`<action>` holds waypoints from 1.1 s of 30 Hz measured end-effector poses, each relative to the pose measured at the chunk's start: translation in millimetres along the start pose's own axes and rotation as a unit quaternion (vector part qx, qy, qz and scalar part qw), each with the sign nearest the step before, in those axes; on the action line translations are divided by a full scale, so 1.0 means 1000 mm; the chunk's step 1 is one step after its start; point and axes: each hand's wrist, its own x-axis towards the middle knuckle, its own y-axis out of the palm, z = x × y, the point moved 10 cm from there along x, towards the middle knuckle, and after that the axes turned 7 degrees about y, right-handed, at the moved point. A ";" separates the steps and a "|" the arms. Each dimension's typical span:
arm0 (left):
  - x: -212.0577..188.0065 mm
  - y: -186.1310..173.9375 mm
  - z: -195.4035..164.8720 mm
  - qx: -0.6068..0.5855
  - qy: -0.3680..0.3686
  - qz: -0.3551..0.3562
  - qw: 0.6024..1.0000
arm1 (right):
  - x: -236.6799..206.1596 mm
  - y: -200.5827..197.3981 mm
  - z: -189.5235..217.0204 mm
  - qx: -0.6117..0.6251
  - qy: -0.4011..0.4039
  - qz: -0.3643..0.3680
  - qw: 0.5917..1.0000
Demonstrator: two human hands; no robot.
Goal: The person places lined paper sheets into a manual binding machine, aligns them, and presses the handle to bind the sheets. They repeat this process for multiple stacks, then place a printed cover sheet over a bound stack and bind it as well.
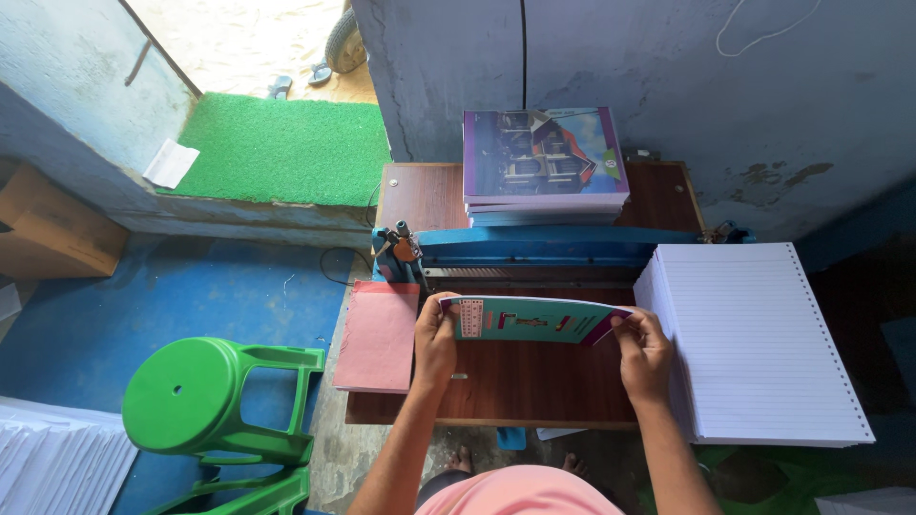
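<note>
My left hand [435,345] and right hand [643,351] pinch the teal cover sheet [525,319] by its ends before the blue machine [544,253]; likely light, floppy, crease-prone.

Both bare forearms are stretched forward, level with each other; the left hand [435,345] and right hand [644,351] are pinched shut, thumbs on top.

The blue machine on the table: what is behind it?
Behind the blue machine sits a stack of booklets with colourful covers, on the wooden table. The stack hides the table beneath it.
</note>
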 end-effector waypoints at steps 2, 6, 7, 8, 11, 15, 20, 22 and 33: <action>0.004 -0.001 -0.020 0.089 0.064 0.003 0.994 | 0.002 -0.003 0.004 -0.035 -0.040 -0.024 0.998; 0.001 -0.003 -0.063 0.279 0.180 -0.005 0.943 | 0.001 -0.001 -0.010 -0.007 0.082 -0.003 0.997; 0.001 -0.005 -0.063 0.277 0.163 -0.007 0.947 | -0.001 0.002 -0.010 0.002 0.113 0.006 0.994; 0.003 -0.007 -0.059 0.245 0.134 -0.005 0.960 | -0.001 0.004 -0.009 0.012 0.144 0.016 0.989; 0.006 -0.015 -0.036 0.143 0.023 -0.006 0.989 | -0.002 0.013 0.004 0.108 0.181 0.049 0.976; 0.008 -0.014 -0.019 0.033 -0.007 0.032 0.999 | 0.001 0.019 0.010 0.255 0.206 0.064 0.943; 0.000 -0.017 -0.022 0.145 0.071 0.093 0.982 | -0.005 0.014 -0.025 0.209 0.249 0.029 0.945; -0.007 -0.020 -0.022 0.198 0.089 0.118 0.969 | -0.019 0.009 -0.052 0.165 0.297 0.015 0.940; -0.060 -0.016 -0.013 0.278 0.055 0.282 0.917 | -0.071 0.005 -0.118 0.029 0.383 0.059 0.922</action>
